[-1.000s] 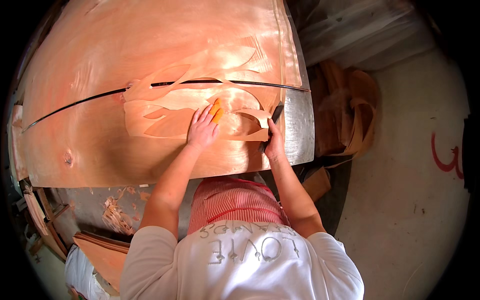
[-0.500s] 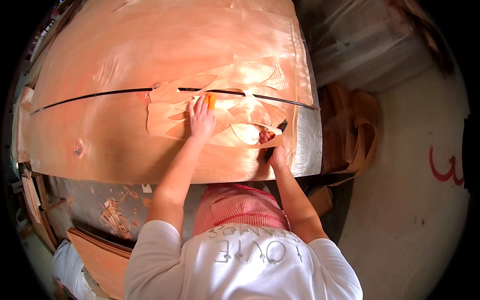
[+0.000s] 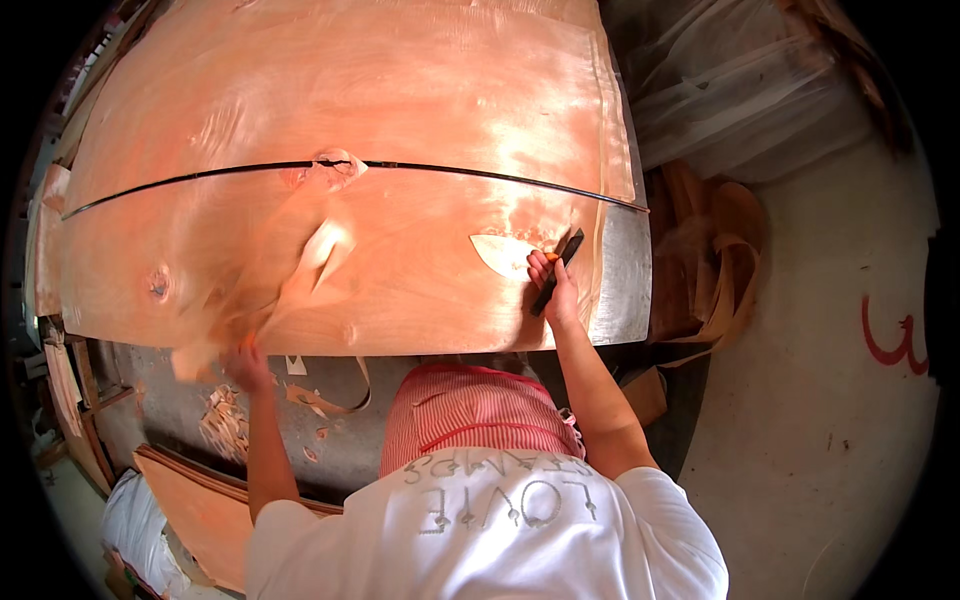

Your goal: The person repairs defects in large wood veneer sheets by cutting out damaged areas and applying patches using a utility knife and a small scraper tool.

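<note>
A wide sheet of wood veneer point(image 3: 420, 90) lies in front of me, with a dark thin strip point(image 3: 470, 175) running across it. My left hand point(image 3: 247, 368), blurred by motion, is at the near left edge. It grips thin veneer scraps point(image 3: 310, 260) that trail back over the sheet, also smeared. My right hand point(image 3: 560, 288) is closed round a dark flat bar-shaped tool point(image 3: 568, 258), perhaps a blade, with orange showing at the fingers. Beside that hand lies a pale leaf-shaped veneer piece point(image 3: 498, 254). Under the strip sits a small patch point(image 3: 340, 170) with a dark split.
Below the near edge, veneer offcuts point(image 3: 228, 422) litter the grey floor, and a curled strip point(image 3: 355, 395) hangs there. Stacked brown sheets point(image 3: 190, 510) stand lower left. Curled veneer point(image 3: 725, 270) is heaped on the right, below plastic sheeting point(image 3: 730, 90).
My left hand has swept left and toward me, dragging the loose veneer scraps off the middle. The leaf-shaped piece stays uncovered by my right hand, which still holds the dark tool.
</note>
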Demonstrator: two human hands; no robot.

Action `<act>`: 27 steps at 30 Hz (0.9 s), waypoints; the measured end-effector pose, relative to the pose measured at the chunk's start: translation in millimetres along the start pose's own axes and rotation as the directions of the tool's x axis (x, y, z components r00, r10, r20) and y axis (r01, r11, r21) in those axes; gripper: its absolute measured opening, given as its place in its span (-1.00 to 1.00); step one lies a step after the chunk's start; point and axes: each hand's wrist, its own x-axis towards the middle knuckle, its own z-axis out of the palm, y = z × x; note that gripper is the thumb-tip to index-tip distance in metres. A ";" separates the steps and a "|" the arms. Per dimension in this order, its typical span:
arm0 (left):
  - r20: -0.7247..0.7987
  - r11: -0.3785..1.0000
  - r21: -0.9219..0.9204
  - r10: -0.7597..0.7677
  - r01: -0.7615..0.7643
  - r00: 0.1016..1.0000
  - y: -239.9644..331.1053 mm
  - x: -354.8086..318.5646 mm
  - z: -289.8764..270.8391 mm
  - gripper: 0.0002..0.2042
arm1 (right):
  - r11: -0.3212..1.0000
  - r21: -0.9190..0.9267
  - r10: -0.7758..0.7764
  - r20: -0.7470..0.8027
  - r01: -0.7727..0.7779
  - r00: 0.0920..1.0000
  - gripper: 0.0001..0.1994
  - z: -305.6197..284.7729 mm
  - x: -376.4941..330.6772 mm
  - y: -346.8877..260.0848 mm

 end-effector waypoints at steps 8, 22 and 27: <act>0.850 0.882 0.462 -0.470 0.093 0.237 -76.6 -190.8 -21.2 -0.76 | 0.879 -0.412 -0.220 0.098 0.241 0.970 -0.67 1.9 0.8 16.0; 0.460 0.903 -0.253 -0.203 0.347 0.864 -20.6 0.4 -32.2 -0.70 | 0.570 -0.789 -0.296 0.063 0.229 0.953 -0.76 42.2 -29.4 16.9; 0.010 0.922 -0.361 -0.145 0.139 0.989 -12.8 16.3 -35.2 -0.63 | 0.659 -0.728 -0.287 -0.010 0.190 0.958 -0.77 38.5 -21.9 17.7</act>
